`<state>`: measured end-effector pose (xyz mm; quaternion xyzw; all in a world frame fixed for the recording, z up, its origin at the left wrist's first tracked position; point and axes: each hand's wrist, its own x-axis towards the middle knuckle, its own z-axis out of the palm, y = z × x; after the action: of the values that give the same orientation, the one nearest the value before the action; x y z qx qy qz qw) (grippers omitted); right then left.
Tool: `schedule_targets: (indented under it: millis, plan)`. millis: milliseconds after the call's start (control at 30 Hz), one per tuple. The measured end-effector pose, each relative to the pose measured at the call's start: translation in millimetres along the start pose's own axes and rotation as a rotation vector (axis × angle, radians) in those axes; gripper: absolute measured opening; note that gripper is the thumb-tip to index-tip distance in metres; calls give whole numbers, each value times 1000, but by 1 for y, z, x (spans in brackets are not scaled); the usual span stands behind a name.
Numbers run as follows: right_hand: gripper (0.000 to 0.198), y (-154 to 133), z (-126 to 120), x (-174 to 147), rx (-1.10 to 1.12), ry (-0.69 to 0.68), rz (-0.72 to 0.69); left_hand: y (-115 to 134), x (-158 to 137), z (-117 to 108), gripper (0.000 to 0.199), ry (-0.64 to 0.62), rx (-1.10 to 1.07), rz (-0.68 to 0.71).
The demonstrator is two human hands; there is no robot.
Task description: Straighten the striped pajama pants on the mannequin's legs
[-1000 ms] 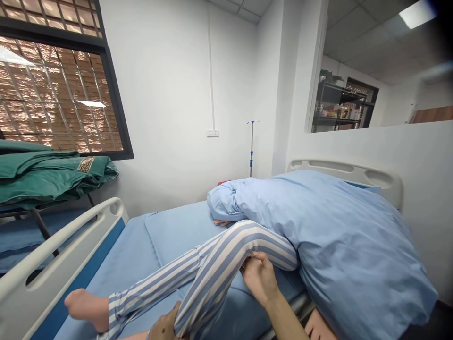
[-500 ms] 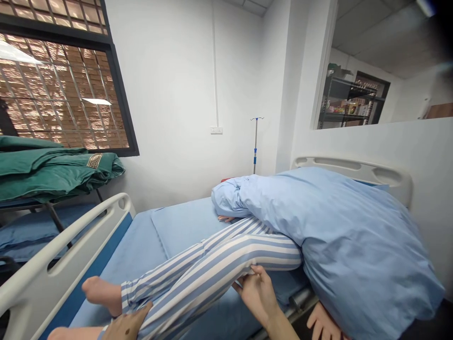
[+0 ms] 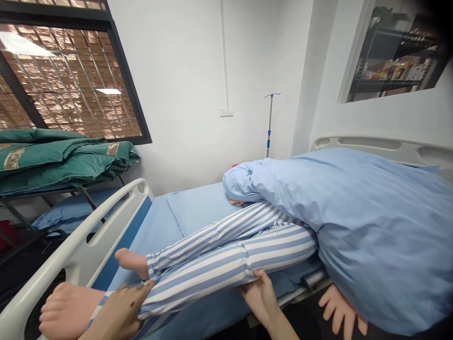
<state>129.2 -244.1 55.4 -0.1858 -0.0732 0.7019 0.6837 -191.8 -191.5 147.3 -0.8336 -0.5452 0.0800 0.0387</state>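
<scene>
A manikin in blue-and-white striped trousers lies on the bed, its upper body covered by a blue quilt [image 3: 354,203]. My left hand [image 3: 122,307] wraps over the lower shin of its near leg [image 3: 212,278], just above the bare near foot [image 3: 69,309]. Under the knee of that same leg, my right hand [image 3: 261,297] grips with the thumb on the outer side and the fingers hidden beneath. The far leg [image 3: 226,226] lies behind on the sheet, ending in a bare far foot [image 3: 132,262]. One manikin hand [image 3: 341,309] hangs out below the quilt at the near bed edge.
A pale footboard [image 3: 81,245] stands at the left and a headboard [image 3: 371,144] at the right. Behind the bed are an IV pole [image 3: 270,125] and a wall socket [image 3: 226,112]. Folded green covers [image 3: 67,160] lie on another bed at the left.
The view has turned left and down, bringing the near foot fully into sight. The near leg's knee looks less bent and lower. Both hands keep their places on the leg.
</scene>
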Motion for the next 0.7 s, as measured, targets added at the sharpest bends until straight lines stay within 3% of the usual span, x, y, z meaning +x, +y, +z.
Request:
schedule_targets:
  millis: [233, 700]
  plan:
    - [8, 19, -28, 10, 37, 47, 16, 2, 3, -12, 47, -64, 156, 67]
    - [14, 23, -29, 13, 90, 22, 4, 1, 5, -2, 50, -42, 80, 33]
